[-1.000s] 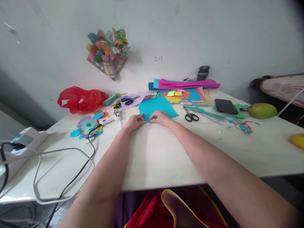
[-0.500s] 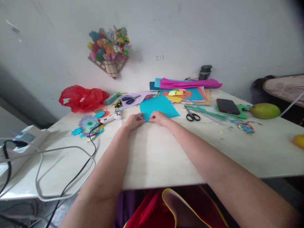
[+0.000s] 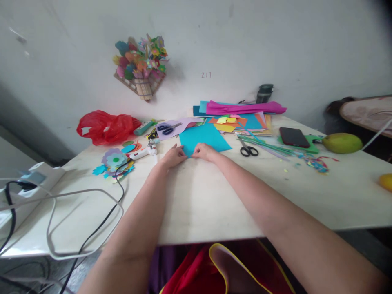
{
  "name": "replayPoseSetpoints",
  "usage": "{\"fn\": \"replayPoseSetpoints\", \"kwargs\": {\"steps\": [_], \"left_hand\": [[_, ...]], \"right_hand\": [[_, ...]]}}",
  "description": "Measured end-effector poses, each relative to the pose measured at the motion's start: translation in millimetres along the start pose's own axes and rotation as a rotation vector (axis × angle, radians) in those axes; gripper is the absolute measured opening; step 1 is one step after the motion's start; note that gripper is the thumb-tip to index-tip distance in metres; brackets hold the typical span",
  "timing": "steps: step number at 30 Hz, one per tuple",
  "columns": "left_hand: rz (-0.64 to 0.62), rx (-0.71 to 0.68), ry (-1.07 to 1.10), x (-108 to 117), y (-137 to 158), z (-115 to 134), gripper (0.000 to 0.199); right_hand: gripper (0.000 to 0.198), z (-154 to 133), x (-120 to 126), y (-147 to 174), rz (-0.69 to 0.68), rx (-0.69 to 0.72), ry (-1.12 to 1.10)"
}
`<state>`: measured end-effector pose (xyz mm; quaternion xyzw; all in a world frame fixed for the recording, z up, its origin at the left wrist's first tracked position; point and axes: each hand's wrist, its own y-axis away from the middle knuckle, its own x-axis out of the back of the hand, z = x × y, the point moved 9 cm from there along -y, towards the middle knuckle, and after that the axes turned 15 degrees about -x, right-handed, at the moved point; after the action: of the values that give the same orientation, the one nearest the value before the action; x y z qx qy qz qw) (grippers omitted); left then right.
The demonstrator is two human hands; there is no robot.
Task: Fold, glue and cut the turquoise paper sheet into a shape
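Note:
A bright blue sheet of craft paper (image 3: 204, 138) lies on the pale table in front of me. At its near left corner my left hand (image 3: 175, 156) rests with fingers curled and pinched on the edge. My right hand (image 3: 203, 151) grips the near edge a little to the right, thumb and fingers pressed together. The two hands are a short gap apart. Black-handled scissors (image 3: 248, 150) lie right of the sheet. A white glue gun (image 3: 143, 152) sits left of my left hand.
Left are cut paper flowers (image 3: 114, 160), a red plastic bag (image 3: 107, 125), loose cables and a power strip (image 3: 45, 179). Behind the sheet lie more scissors (image 3: 167, 128) and stacked coloured paper (image 3: 245, 108). Right are green stems (image 3: 272, 146), a phone (image 3: 294, 137) and a mango (image 3: 342, 143).
Both hands stay at the near edge of the blue sheet. A finger of my left hand is raised slightly; otherwise little differs.

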<state>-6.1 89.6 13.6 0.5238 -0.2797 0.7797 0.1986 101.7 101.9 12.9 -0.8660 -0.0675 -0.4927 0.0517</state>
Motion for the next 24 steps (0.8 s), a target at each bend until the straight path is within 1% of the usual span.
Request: {"fn": "replayPoseSetpoints", "kwargs": {"steps": [1, 3, 5, 7, 10, 15, 19, 24], "left_hand": [[-0.018, 0.032, -0.031, -0.6, 0.5, -1.3, 0.023], [-0.028, 0.166, -0.094, 1.6, 5.2, -7.2, 0.026], [-0.008, 0.314, -0.141, 6.6, 13.1, -12.4, 0.03], [0.012, 0.392, -0.164, 10.2, 18.8, -13.4, 0.038], [0.036, 0.385, -0.185, 12.6, 19.7, -11.2, 0.051], [0.113, 0.353, -0.224, 14.3, 14.5, -8.2, 0.062], [0.045, 0.329, -0.266, 3.3, 8.8, -5.7, 0.068], [-0.004, 0.379, -0.272, -3.2, 9.6, -12.6, 0.07]], "right_hand": [[0.017, 0.4, -0.2, 0.0, -0.001, -0.007, 0.005], [0.016, 1.2, -1.2, -0.6, -0.004, -0.012, 0.017], [0.016, 0.8, -1.1, -1.6, 0.014, 0.008, 0.018], [0.016, -0.2, -0.7, -3.2, 0.037, 0.041, 0.016], [0.018, -0.4, -3.6, -7.0, 0.025, 0.069, 0.028], [0.017, -1.3, -8.3, -12.3, -0.005, 0.08, 0.074], [0.017, -0.8, -8.5, -13.8, -0.01, 0.06, 0.07], [0.017, 3.3, -5.9, -10.5, -0.081, 0.062, 0.021]]}}
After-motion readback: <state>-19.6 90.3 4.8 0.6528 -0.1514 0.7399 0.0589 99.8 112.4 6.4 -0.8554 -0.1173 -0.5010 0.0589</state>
